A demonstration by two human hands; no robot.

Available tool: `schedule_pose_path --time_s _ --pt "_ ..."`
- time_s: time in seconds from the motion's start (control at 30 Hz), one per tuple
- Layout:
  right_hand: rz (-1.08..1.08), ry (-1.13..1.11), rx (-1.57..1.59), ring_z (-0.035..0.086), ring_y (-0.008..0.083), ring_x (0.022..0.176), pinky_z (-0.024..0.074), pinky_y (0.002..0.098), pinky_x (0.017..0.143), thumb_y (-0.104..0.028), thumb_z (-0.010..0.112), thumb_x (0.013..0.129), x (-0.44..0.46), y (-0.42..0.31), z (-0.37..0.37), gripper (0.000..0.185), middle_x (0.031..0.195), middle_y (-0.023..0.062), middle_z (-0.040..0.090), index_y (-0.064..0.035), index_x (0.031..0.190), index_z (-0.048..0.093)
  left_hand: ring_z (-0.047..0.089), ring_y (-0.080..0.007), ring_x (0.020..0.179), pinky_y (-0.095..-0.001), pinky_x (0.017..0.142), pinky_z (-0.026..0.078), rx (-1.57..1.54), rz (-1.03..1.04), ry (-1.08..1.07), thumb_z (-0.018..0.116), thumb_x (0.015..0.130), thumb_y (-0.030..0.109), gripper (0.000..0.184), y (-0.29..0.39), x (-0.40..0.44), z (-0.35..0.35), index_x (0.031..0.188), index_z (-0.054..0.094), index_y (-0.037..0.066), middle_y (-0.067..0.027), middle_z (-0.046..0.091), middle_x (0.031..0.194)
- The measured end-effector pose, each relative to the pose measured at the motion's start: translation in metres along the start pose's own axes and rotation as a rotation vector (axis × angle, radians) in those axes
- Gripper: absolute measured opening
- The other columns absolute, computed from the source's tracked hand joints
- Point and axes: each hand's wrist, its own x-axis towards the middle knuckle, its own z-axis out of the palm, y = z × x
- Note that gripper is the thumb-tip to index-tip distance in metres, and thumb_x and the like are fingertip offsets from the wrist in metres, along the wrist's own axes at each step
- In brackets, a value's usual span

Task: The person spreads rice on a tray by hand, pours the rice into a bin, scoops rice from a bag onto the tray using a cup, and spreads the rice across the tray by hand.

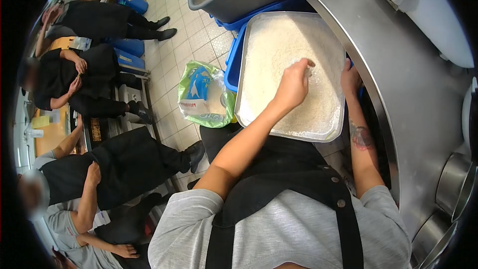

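A large metal tray (240,104) in front of me holds a layer of pale, fine crumbs (271,45). My left hand (295,83) reaches into the crumbs right of the tray's middle. Its fingers are curled together and partly hidden, so what they hold, if anything, cannot be made out. A whitish, glossy patch (312,72) lies by the fingertips. At the tray's right rim is my right hand (350,77), closed around the edge, with most of its fingers out of sight.
Blue bins (232,69) are under the tray's left side. A grey tub (224,2) with pale crumbs stands beyond. Left, a green plastic bag (206,94) sits near the tiled floor (172,65). A steel counter (398,69) curves along the right. Several people in black aprons (119,169) stand left.
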Motion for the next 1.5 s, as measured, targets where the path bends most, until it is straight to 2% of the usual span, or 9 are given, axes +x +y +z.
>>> schedule_pose_path --time_s 0.2,0.23,0.53,0.67,0.87,1.03,1.27,1.4,1.5 --pt "0.007 0.008 0.0 0.04 0.0416 0.129 0.03 0.0476 0.107 -0.04 0.051 0.093 0.001 -0.001 0.0 0.057 0.139 0.0246 0.044 -0.002 0.135 0.045 0.067 -0.0312 0.088 -0.0362 0.083 0.053 -0.323 -0.146 -0.053 0.034 0.069 -0.015 0.046 0.029 0.028 -0.03 0.106 0.058 -0.003 -0.0185 0.068 0.098" --pt "0.012 0.01 0.004 0.04 0.0416 0.129 0.0298 0.0476 0.107 -0.04 0.051 0.093 0.001 -0.001 0.0 0.057 0.139 0.0245 0.044 -0.0021 0.135 0.045 0.063 -0.0317 0.104 -0.0373 0.093 0.049 -0.219 -0.043 -0.097 0.035 0.068 -0.013 0.052 0.017 0.029 -0.03 0.114 0.057 -0.002 -0.0195 0.064 0.112" --pt "-0.079 0.061 -0.036 0.041 0.041 0.128 0.0301 0.0462 0.107 -0.038 0.052 0.092 0.004 0.005 0.006 0.056 0.138 0.0252 0.045 -0.0001 0.133 0.047 0.044 -0.036 0.128 -0.0427 0.107 0.034 -0.053 -0.041 -0.277 0.055 0.077 0.025 0.057 -0.005 -0.019 -0.043 0.13 0.049 0.003 -0.0209 0.051 0.132" --pt "-0.036 0.006 0.011 0.04 0.0418 0.128 0.0299 0.0463 0.107 -0.04 0.05 0.093 0.002 0.0 -0.001 0.058 0.139 0.0256 0.043 0.0004 0.134 0.044 0.031 -0.0416 0.134 -0.0453 0.111 0.025 0.176 -0.287 0.112 0.056 0.085 0.029 0.062 -0.06 -0.083 -0.024 0.136 0.039 -0.003 -0.0285 0.033 0.142" --pt "0.039 -0.115 0.099 0.039 0.043 0.129 0.0296 0.0464 0.107 -0.042 0.047 0.094 -0.001 -0.009 -0.011 0.061 0.14 0.0262 0.041 0.0012 0.137 0.04 0.016 -0.0428 0.14 -0.0449 0.116 0.011 0.346 -0.431 0.279 0.056 0.087 0.028 0.077 -0.124 -0.095 -0.004 0.14 0.021 -0.014 -0.0339 0.019 0.147" --pt "0.098 -0.204 0.15 0.039 0.0441 0.128 0.0296 0.0466 0.107 -0.043 0.045 0.095 -0.003 -0.017 -0.017 0.063 0.141 0.0264 0.04 0.0012 0.139 0.037 0.028 -0.0389 0.137 -0.0411 0.114 0.02 0.192 -0.344 0.422 0.058 0.085 0.028 0.072 -0.161 -0.018 0.005 0.14 0.029 -0.01 -0.03 0.031 0.145" --pt "0.076 -0.164 0.076 0.04 0.0434 0.127 0.0309 0.0477 0.105 -0.043 0.044 0.095 -0.001 -0.017 -0.017 0.062 0.141 0.0259 0.041 -0.0015 0.14 0.036 0.053 -0.0315 0.12 -0.0381 0.102 0.04 -0.159 -0.202 -0.149 0.056 0.084 0.024 0.045 -0.116 0.006 -0.005 0.123 0.057 0.001 -0.0181 0.055 0.13" --pt "0.047 -0.137 0.206 0.04 0.0445 0.127 0.0279 0.0572 0.103 -0.045 0.043 0.095 -0.002 -0.002 -0.002 0.061 0.141 0.0242 0.041 -0.0045 0.14 0.037 0.048 -0.033 0.124 -0.0412 0.106 0.036 -0.055 0.096 -0.389 0.061 0.076 0.03 0.054 -0.084 -0.046 -0.014 0.123 0.057 0.003 -0.0166 0.056 0.127" --pt "0.046 -0.135 0.187 0.041 0.0451 0.127 0.0246 0.0656 0.1 -0.047 0.042 0.095 -0.003 -0.002 0.0 0.061 0.141 0.0225 0.042 -0.0073 0.14 0.037 0.03 -0.0336 0.138 -0.0577 0.113 0.018 0.196 0.226 -0.626 0.063 0.075 0.037 0.071 -0.074 -0.077 -0.028 0.138 0.044 0.011 -0.013 0.04 0.144"
